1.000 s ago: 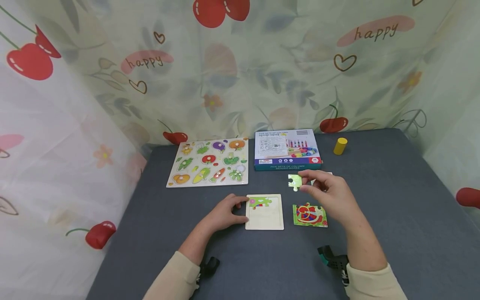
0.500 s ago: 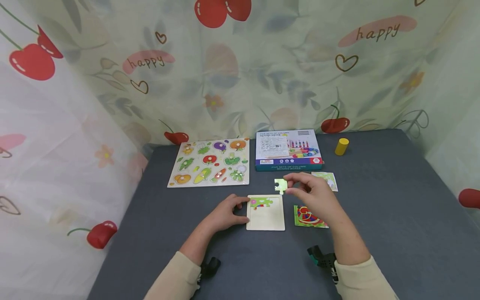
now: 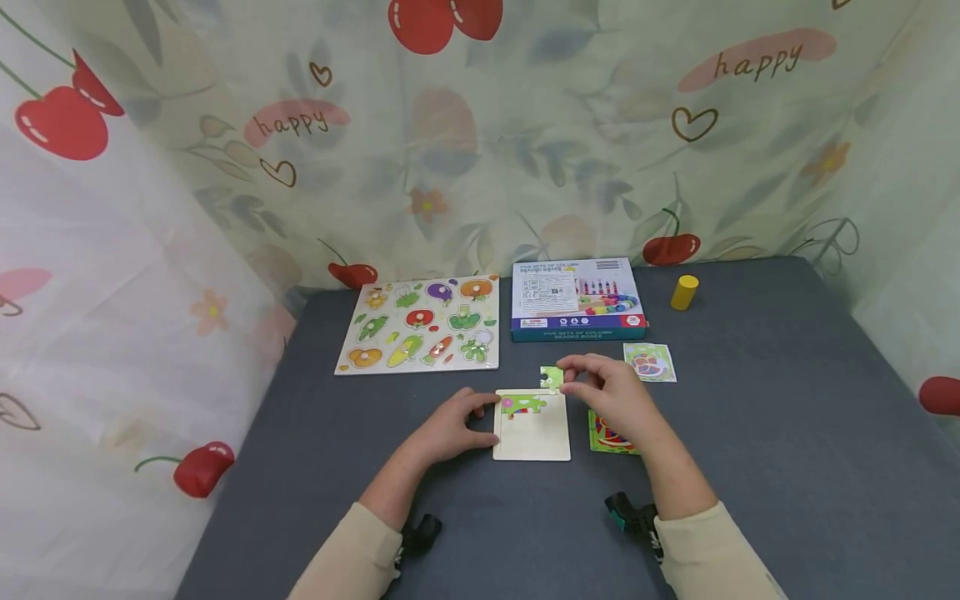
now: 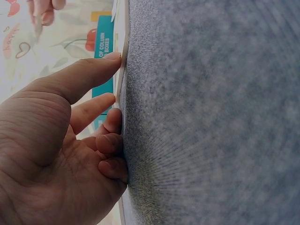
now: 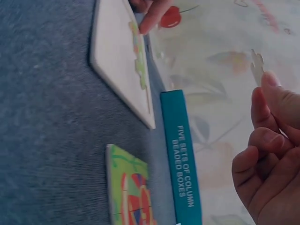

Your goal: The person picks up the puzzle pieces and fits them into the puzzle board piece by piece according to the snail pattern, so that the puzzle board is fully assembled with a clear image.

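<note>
My right hand (image 3: 611,396) pinches a light green puzzle piece (image 3: 551,377) between thumb and fingertips, overlapping the top edge of the wooden puzzle tray (image 3: 531,442) in the head view. From the right wrist, this piece (image 5: 257,68) is seen nearly edge-on, raised above the table. Joined green pieces (image 3: 522,405) lie in the tray's upper left corner. On the tray's left side rests my left hand (image 3: 447,427); its index fingertip is at the upper corner and its thumb lower down. The left wrist view shows the thumb (image 4: 89,75) against the tray's thin edge, other fingers loosely bent.
Partly behind my right forearm lies a colourful stack of puzzle pieces (image 3: 606,435). A printed picture card (image 3: 651,363) is beyond it. Farther back are a vegetable peg board (image 3: 418,325), a beaded boxes carton (image 3: 577,300) and a yellow cylinder (image 3: 684,292).
My right hand has carried the puzzle piece leftward and toward me, from beside the picture card to the tray's top edge. The card is now uncovered. My left hand has stayed put.
</note>
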Available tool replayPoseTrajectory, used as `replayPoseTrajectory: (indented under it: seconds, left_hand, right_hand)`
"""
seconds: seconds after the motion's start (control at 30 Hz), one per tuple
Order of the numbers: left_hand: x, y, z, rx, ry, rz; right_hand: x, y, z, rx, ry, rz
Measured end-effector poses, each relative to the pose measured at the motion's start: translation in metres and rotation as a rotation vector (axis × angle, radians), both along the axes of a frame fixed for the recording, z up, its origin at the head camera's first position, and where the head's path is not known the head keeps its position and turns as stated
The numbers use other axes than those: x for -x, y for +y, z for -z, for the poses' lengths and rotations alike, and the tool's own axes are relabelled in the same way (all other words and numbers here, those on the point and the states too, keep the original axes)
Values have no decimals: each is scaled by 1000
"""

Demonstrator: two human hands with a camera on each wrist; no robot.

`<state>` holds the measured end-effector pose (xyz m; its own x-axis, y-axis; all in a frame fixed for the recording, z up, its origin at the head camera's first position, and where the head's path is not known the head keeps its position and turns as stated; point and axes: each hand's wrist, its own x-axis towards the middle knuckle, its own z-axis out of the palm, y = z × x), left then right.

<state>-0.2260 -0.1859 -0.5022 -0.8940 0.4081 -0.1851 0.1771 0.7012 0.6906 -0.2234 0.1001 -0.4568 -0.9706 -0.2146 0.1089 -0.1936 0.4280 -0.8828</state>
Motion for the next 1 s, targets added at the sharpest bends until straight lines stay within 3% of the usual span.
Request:
replayPoseTrajectory:
  seconds: [0.3,0.73,1.0]
  left_hand:
    - [0,0,-1,1,1,1]
    - [-1,-2,-1,-13,7,7]
    - [-2,-1,-2,-20,8,10]
  right_hand:
    - [8,-2,19,-68,-133,24]
    - [15,-10,33,-143,-200,8]
    - [17,-11,39,-188,-193,-13]
